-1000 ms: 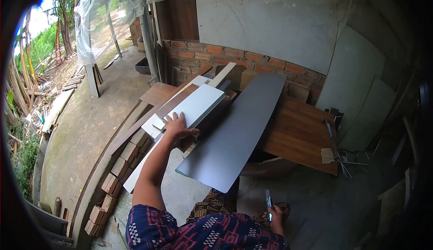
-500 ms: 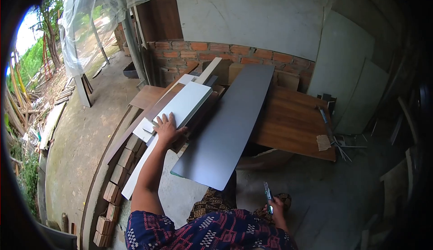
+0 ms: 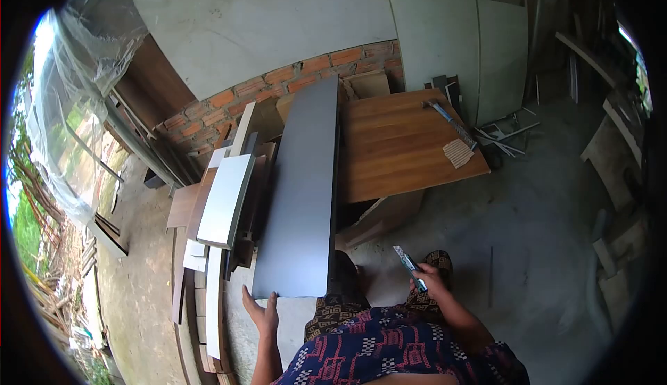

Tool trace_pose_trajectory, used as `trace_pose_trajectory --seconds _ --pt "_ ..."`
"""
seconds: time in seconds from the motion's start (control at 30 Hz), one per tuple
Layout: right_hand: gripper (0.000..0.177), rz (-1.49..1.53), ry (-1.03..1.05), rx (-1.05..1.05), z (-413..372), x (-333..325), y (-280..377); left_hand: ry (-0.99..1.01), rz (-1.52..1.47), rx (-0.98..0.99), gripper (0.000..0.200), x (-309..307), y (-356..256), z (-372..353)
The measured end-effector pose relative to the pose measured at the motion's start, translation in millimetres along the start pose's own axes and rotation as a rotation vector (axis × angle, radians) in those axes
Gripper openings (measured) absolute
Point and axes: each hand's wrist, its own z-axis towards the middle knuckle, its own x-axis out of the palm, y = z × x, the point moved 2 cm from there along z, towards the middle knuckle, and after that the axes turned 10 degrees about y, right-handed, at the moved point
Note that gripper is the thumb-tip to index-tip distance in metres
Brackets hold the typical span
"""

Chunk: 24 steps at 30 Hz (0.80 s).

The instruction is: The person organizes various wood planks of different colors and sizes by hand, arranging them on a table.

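A long dark grey panel (image 3: 295, 197) lies in front of me, its near end close to my body. My left hand (image 3: 262, 312) is at the panel's near left corner, thumb and fingers spread, fingertips right at the edge. In my right hand (image 3: 434, 281), off to the right of the panel, is a utility knife (image 3: 406, 261) pointing up and to the left. Left of the dark panel, a white board (image 3: 226, 201) rests on a stack of narrower boards.
A brown wood-grain board (image 3: 396, 142) extends to the right, bearing a hammer (image 3: 445, 118) and a ridged tan piece (image 3: 458, 154). Metal strips (image 3: 511, 135) lie on the floor beyond. Light sheets (image 3: 501, 65) lean on the wall. Plastic sheeting (image 3: 62, 128) hangs at left.
My left hand has left the white board and come down to the dark panel's near corner. My view has turned right. The knife stays in my right hand.
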Motion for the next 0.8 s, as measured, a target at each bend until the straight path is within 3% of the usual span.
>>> trace_pose_trajectory --seconds 0.03,0.17,0.2,0.3,0.43,0.8 --pt "0.028 0.005 0.0 0.013 1 1 0 -0.044 -0.053 -0.073 0.082 7 20 -1" --pt "0.029 0.048 0.049 -0.01 5 2 -2 0.21 -1.16 -0.684 0.075 13 12 6" --pt "0.03 0.053 0.055 -0.001 7 1 -3 0.195 -1.254 -0.73 0.06 23 19 11" --pt "0.03 0.077 0.061 -0.004 5 -1 -3 0.235 -1.598 -0.713 0.044 44 18 23" --pt "0.03 0.137 0.058 -0.033 -1 -6 -3 0.113 -1.718 -0.7 0.026 55 9 31" --pt "0.028 0.194 0.077 -0.02 2 -8 -2 0.203 -1.827 -0.613 0.015 57 7 19"
